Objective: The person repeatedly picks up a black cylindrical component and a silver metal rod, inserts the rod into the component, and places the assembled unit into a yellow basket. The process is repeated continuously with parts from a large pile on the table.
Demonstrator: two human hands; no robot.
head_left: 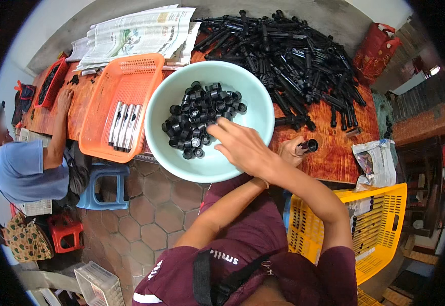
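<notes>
My forearms cross, the right over the left. My right hand point(244, 147) reaches over a pale green bowl point(153, 145), fingers bent and apart at the edge of a heap of small black caps point(194, 115). Whether a fingertip touches a cap is hard to make out. Just right of the bowl, my left hand point(289, 151) is closed around a short black tube point(309, 146), whose round end points right. Part of the tube is hidden in the fingers.
Black rod-like parts point(288, 61) cover the table's back. An orange basket point(87, 135) with silver tubes stands left of the bowl. A yellow crate point(393, 219) holds more tubes at right. A co-worker point(23, 163) sits at far left, near a blue stool point(102, 186).
</notes>
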